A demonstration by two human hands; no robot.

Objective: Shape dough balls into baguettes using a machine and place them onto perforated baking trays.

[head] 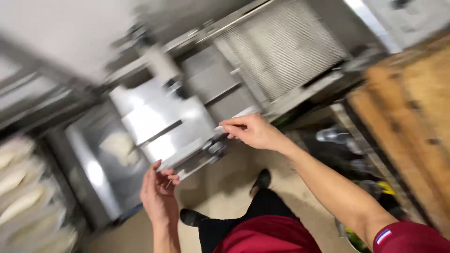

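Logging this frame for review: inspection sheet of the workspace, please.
Surface: steel machine with shiny flat plates, blurred by motion.
Job's things: machine's front edge with a knob; pale dough-like lump on the tray behind.
Clutter: pale loaves on racks at left; wooden board at right; dark bin of items below it.
Grips: left hand at the plate's lower corner; right hand pinching the plate's upper edge; both bare.
Cables: nothing seen.
Surroundings: mesh conveyor behind, beige floor, person's black shoes.
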